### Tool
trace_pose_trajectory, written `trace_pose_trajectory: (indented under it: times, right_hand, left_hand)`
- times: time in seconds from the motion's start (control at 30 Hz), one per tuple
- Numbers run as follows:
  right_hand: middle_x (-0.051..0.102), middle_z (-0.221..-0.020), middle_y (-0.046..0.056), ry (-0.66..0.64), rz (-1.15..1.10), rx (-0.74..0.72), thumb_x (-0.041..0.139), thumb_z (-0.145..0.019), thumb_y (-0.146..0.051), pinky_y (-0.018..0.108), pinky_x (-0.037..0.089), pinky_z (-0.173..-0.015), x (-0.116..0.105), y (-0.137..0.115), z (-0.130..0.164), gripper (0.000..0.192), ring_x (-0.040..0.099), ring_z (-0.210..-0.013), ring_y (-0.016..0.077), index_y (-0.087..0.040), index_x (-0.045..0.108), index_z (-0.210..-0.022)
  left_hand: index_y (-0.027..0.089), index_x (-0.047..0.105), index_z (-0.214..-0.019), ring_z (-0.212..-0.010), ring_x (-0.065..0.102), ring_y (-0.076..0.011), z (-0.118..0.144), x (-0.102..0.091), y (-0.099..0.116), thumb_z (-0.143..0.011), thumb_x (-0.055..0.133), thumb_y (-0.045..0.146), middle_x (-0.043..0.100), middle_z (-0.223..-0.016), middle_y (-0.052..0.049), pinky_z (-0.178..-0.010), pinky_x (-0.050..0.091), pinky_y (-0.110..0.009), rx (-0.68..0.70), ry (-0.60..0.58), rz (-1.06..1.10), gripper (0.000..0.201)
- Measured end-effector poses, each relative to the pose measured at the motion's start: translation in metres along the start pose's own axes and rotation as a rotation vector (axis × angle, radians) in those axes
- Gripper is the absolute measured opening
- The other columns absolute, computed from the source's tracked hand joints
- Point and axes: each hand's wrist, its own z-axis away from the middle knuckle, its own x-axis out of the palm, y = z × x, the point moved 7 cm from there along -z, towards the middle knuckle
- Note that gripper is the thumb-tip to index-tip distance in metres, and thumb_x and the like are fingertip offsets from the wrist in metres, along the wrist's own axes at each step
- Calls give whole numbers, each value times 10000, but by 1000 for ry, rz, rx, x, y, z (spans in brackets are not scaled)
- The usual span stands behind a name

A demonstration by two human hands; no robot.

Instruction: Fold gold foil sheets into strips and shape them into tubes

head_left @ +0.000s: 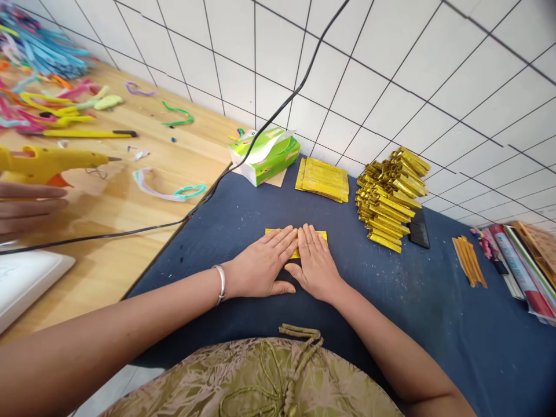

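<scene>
Paper, thin and gold-yellow, a small folded rectangular sheet [320,235], lies flat on the dark blue cloth-covered table [243,214] straight in front of me, and both my hands are pressed on top of it. My left hand [260,265] lies palm down with the fingers spread flat over the left half; my right hand [316,262] lies the same way over the right half, the two index fingers nearly touching along the middle. Neither hand is closed around anything: the fingers are stretched out, pinning the sheet rather than pinching it. Only the far corners show past my fingertips.

I judge it to be very light and limp, with a foil-like sheen that will likely slide on the cloth and keep any crease put into it. It looks easy to tear or wrinkle, so I would take it by an edge or corner between thumb and fingertip.

Beyond my right hand stands a tall stack of folded gold foil pieces [391,197], with a flat pile of gold sheets [324,179] just left of it and a green tissue box [264,153] further left. On the wooden table [130,220] another person's hand [26,208] rests near a yellow glue gun [47,162].
</scene>
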Motion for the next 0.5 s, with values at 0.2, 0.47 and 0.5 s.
trace_pose_trajectory:
  times: [0.2,0.47,0.5]
  right_hand:
    - [134,-1512,187,-22,67,-17,314,-872,-610,489,152,-1129,-2,3,4,791,54,-1408,282,-52,219,-1423]
    - [116,-1520,169,-33,98,-29,318,-872,-610,492,152,-1123,-2,15,10,770,46,-1409,278,-100,202,-1437]
    - [108,-1521,170,-37,101,-25,316,-873,-609,487,148,-1125,-2,16,11,770,42,-1409,277,-99,200,-1438]
  left_hand:
    - [55,281,-1407,-1398,84,-326,18,-3,-10,-798,298,726,165,-1496,-201,-1124,100,-453,-48,-19,-52,907]
    - [99,238,-1430,-1398,102,-315,27,-6,-18,-797,278,736,173,-1499,-180,-1119,124,-446,-29,-43,-45,899]
    - [103,228,-1434,-1398,103,-313,28,-7,-19,-800,276,733,177,-1499,-177,-1119,122,-445,-24,-50,-43,895]
